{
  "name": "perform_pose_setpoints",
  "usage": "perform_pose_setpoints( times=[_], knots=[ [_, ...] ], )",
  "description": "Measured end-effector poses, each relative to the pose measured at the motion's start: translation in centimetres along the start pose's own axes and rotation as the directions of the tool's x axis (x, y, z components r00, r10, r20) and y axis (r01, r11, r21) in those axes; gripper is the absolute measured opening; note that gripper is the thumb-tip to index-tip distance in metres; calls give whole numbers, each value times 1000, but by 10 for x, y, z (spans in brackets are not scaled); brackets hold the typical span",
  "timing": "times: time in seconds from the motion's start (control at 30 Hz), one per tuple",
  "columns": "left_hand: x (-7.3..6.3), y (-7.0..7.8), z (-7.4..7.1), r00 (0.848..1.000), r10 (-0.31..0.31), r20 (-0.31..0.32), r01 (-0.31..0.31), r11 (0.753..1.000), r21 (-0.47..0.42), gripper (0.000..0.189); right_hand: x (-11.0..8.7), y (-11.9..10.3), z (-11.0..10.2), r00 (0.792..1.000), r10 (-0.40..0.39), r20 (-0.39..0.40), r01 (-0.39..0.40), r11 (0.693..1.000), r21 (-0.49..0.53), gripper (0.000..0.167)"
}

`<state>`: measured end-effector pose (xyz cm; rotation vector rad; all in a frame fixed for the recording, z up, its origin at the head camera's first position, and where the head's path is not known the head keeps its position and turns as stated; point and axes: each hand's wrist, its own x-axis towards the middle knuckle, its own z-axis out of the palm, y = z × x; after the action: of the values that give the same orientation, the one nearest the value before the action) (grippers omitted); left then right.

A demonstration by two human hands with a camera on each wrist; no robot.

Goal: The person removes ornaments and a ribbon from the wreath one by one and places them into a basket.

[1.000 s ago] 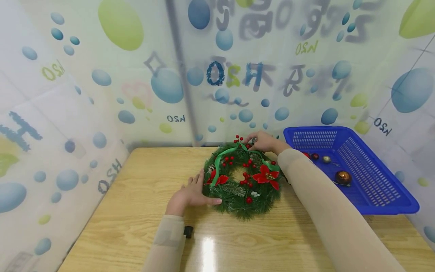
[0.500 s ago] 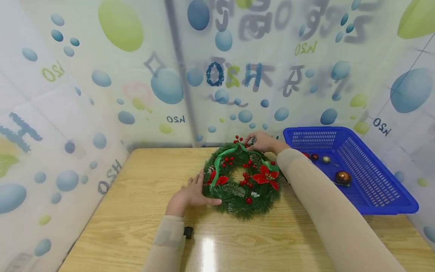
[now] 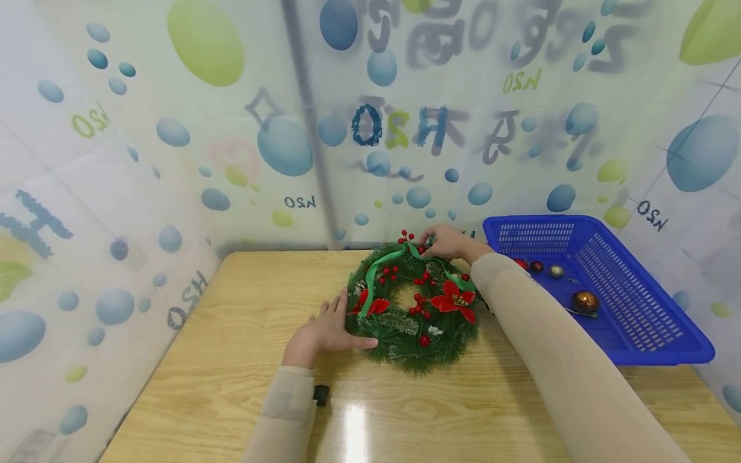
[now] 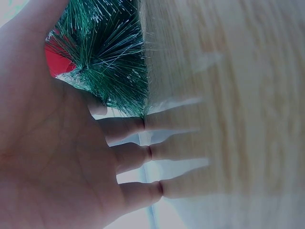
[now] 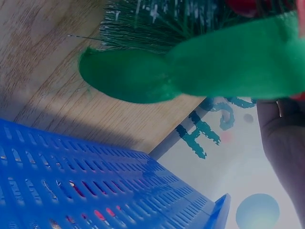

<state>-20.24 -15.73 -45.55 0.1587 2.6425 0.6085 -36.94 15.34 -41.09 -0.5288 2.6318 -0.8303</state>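
Note:
A green Christmas wreath point(image 3: 399, 350) lies on the table, trimmed with red poinsettias point(image 3: 454, 300), red berries and a pinecone. A loose green ribbon point(image 3: 376, 270) drapes from its top down both sides. My left hand point(image 3: 327, 329) rests against the wreath's lower left edge, fingers spread, thumb along the needles. At the top, my right hand point(image 3: 448, 243) pinches at a red berry sprig point(image 3: 408, 236) beside the ribbon; its fingertips are partly hidden. In the right wrist view, the ribbon point(image 5: 228, 62) runs toward the fingers point(image 5: 269, 117).
A blue plastic basket point(image 3: 654, 315) stands right of the wreath, under the right forearm's far side. Inside lie a brown bauble point(image 3: 585, 302), a small gold one point(image 3: 556, 271) and red ones. A printed curtain point(image 3: 260, 212) hangs behind the wooden table point(image 3: 243, 308).
The right hand's fingers shift slightly at the top of the wreath. The left hand and the wreath stay in place.

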Motion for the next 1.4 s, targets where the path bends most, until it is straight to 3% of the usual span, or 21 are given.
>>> perform_pose_setpoints(
  times=[0.4, 1.17, 1.4],
  knots=[
    [-1, 1, -1, 1000, -5, 2, 5, 1000, 10, 143, -1, 1, 1, 999, 28, -20, -28, 1000, -3, 38],
    [1, 1, 0, 1000, -3, -5, 3, 1000, 9, 143, 1, 3, 2, 999, -30, -24, 29, 999, -33, 33],
    [1, 0, 0, 1000, 0, -9, 0, 1000, 13, 143, -3, 0, -5, 998, -36, -43, 37, 999, 23, 32]
  ],
)
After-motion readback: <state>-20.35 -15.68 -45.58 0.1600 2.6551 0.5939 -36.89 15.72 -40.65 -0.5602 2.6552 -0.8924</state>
